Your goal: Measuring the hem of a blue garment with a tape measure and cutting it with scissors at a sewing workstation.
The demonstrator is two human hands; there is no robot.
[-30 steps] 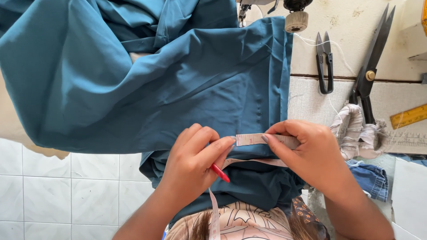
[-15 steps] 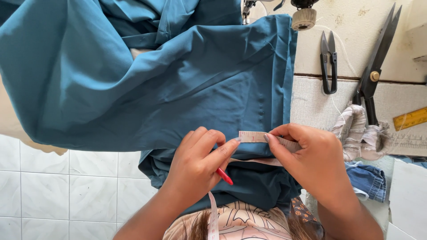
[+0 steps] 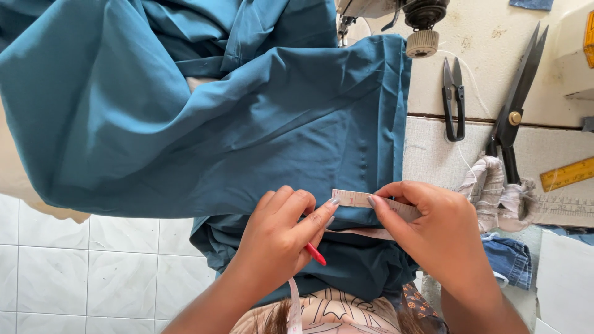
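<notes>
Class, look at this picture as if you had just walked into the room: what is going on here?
A person at a sewing table holds a measuring tape flat against the edge of a teal fabric. The right hand pins the tape down, while the left hand steadies its end and also holds a red pencil-like marker. Large shears, small thread snips and a yellow ruler lie to the side.

There is only one view, from a camera on the person's head. It looks steeply down and close onto the sewing table (image 3: pixel 433 154), with the white tiled floor (image 3: pixel 93 272) at the lower left and the sewing machine (image 3: pixel 396 9) cut by the top edge.
</notes>
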